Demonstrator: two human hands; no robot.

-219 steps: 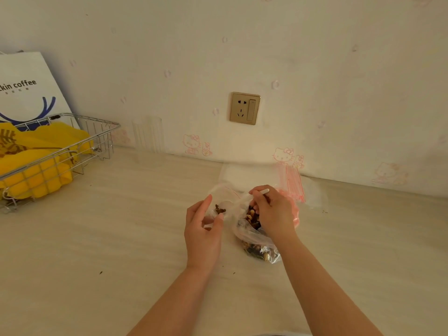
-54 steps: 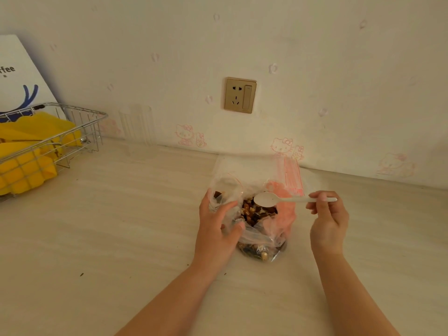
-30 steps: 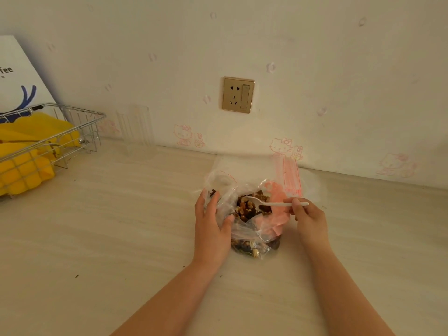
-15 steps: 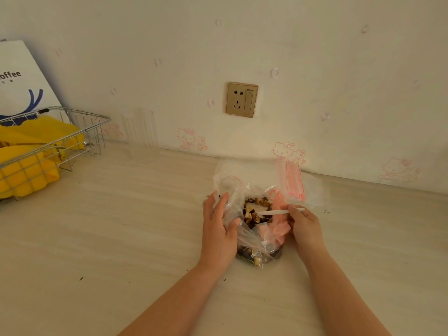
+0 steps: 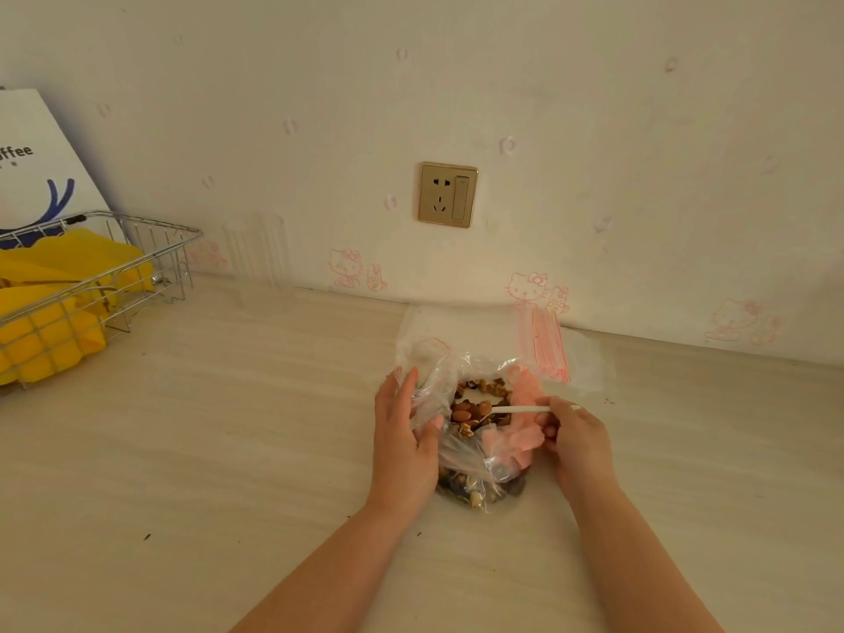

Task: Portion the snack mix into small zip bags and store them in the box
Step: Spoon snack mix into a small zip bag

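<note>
Snack mix (image 5: 479, 404) sits loose in a limp, slippery bag (image 5: 475, 459) below the wall socket (image 5: 447, 195); left hand (image 5: 404, 445) clamps its rim, right hand (image 5: 577, 440) pinches the spoon (image 5: 516, 409). Grip the rim.

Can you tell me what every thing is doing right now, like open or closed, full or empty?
snack bag: open, holding nuts
spoon: dipped in the snack bag, loaded with nuts
left hand: holding a small bag open
right hand: gripping the spoon handle
small bag: open
zip bags: stacked flat, unused
wire basket: holding yellow things
wall switch: cannot tell
</note>
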